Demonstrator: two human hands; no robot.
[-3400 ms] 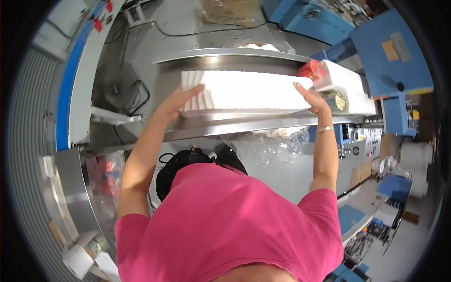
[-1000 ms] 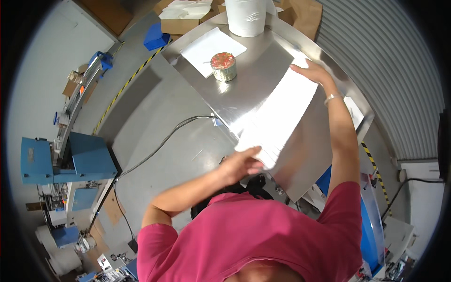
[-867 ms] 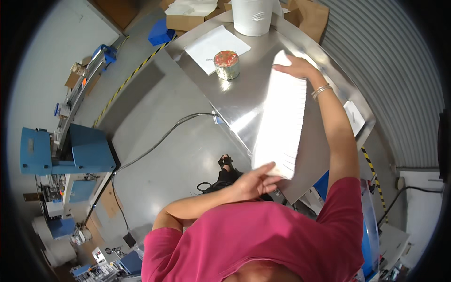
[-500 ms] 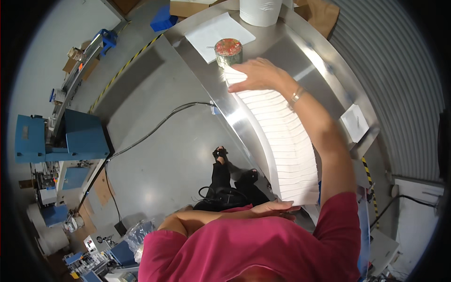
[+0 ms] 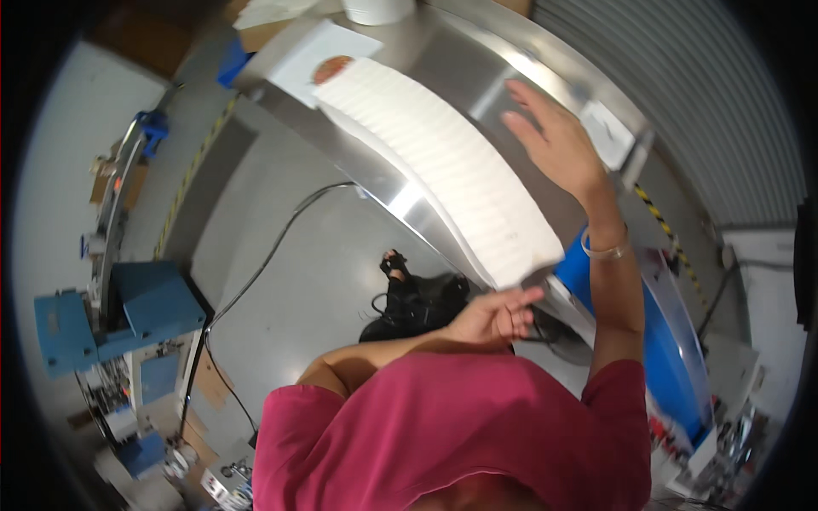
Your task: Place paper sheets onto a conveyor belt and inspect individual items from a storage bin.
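A long row of white, flat pieces packed face to face [image 5: 439, 166] lies along the steel table [image 5: 452, 64]; they look like folded sheets or pads, blurred by motion. Its far end rests by a round tin with a reddish top [image 5: 331, 70]. At the row's near end is my left hand [image 5: 494, 317], palm up, index finger stretched out and the others loosely bent, with nothing seen in it. My right hand [image 5: 558, 145] hovers to the right of the row, its fingers and thumb spread and holding nothing.
A white paper sheet [image 5: 319, 55] lies under the tin, and a white container [image 5: 379, 10] stands behind. A small white card [image 5: 607, 134] lies at the table's right end. Nearby on the right runs a blue conveyor belt [image 5: 673, 358]. A black cable [image 5: 277, 247] crosses the floor.
My right hand has let go of the row's far end and moved right and nearer. My left hand has come off the near end. The row now lies on the table, shown further left.
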